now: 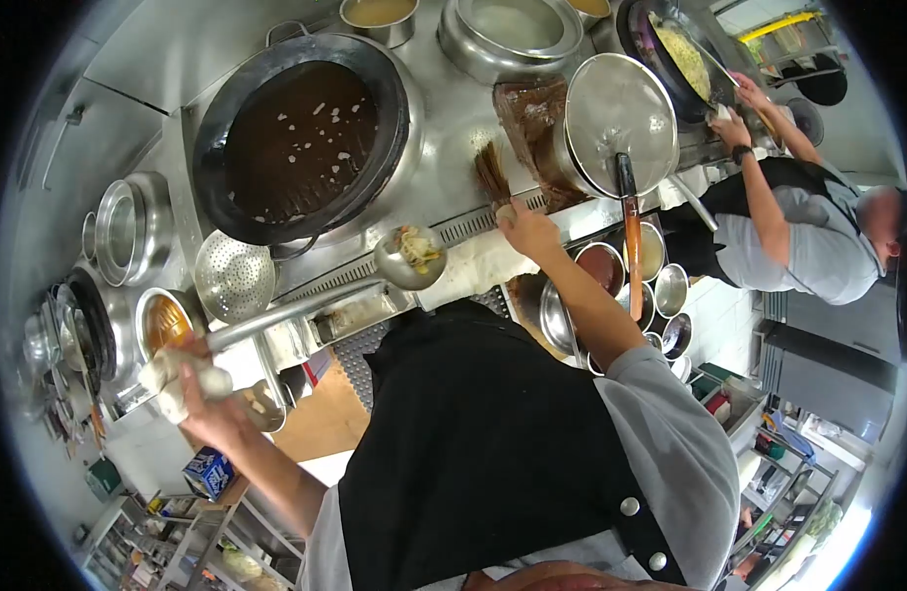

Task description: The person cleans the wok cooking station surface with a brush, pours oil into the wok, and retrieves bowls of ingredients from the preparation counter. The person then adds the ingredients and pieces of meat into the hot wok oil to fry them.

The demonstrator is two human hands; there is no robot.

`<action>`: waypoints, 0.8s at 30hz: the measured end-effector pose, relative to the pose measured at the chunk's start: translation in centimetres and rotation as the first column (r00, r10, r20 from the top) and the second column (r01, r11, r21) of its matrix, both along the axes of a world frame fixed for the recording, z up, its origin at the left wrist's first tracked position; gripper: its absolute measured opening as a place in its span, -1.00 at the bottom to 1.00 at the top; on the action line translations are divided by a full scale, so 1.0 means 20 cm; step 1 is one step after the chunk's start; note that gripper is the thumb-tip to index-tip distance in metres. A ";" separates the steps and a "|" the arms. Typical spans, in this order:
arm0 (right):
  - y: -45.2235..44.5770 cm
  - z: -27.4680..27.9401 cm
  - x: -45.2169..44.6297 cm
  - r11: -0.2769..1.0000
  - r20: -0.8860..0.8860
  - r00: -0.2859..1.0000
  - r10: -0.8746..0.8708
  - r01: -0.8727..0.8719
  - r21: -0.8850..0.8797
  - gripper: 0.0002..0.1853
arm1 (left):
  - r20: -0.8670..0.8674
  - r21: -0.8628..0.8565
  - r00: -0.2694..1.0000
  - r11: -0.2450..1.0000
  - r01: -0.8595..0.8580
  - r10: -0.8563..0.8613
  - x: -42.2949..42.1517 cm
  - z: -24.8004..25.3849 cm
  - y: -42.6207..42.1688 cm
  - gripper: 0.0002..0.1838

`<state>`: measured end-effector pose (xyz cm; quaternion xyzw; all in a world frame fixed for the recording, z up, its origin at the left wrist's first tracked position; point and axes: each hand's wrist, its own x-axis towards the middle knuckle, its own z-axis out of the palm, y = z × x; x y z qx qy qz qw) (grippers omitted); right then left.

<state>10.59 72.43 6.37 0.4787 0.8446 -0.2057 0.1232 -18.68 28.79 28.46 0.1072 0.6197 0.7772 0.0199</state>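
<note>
- Ladle (pixel 392 267): its handle lies at near left, my left hand (pixel 209 419) closed round it and a white cloth (pixel 173 376).
- Its bowl, farther right, carries food scraps.
- Beyond, right, my right hand (pixel 530 234) grips a brush (pixel 492 172).
- Far left, a dark wok (pixel 392 138) contains pale bits.

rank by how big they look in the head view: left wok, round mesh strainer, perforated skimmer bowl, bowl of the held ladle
Largest to smallest:
1. Left wok
2. Round mesh strainer
3. Perforated skimmer bowl
4. Bowl of the held ladle
</note>
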 end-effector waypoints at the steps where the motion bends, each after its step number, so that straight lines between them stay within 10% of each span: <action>1: 0.00 0.02 0.01 1.000 -0.003 1.000 -0.004 0.004 -0.011 -0.31 | -0.005 -0.034 0.999 0.998 -0.049 0.049 0.01 -0.04 0.09 -0.46; 7: 0.01 0.10 0.08 0.999 0.054 0.998 0.028 -0.027 -0.018 -0.26 | 0.081 -0.008 0.994 0.997 -0.070 0.071 0.10 -0.28 0.52 -0.60; 13: 0.07 -0.01 0.19 0.997 -0.317 0.947 -0.043 0.020 -0.076 -0.40 | -0.015 -0.190 0.997 0.979 -0.073 0.071 0.28 -0.33 0.66 -0.75; 24: -0.45 0.41 -0.02 0.970 0.085 0.994 -0.065 0.043 0.239 -0.35 | -0.179 -0.229 0.954 0.953 0.198 -0.241 0.50 -0.49 0.30 -0.62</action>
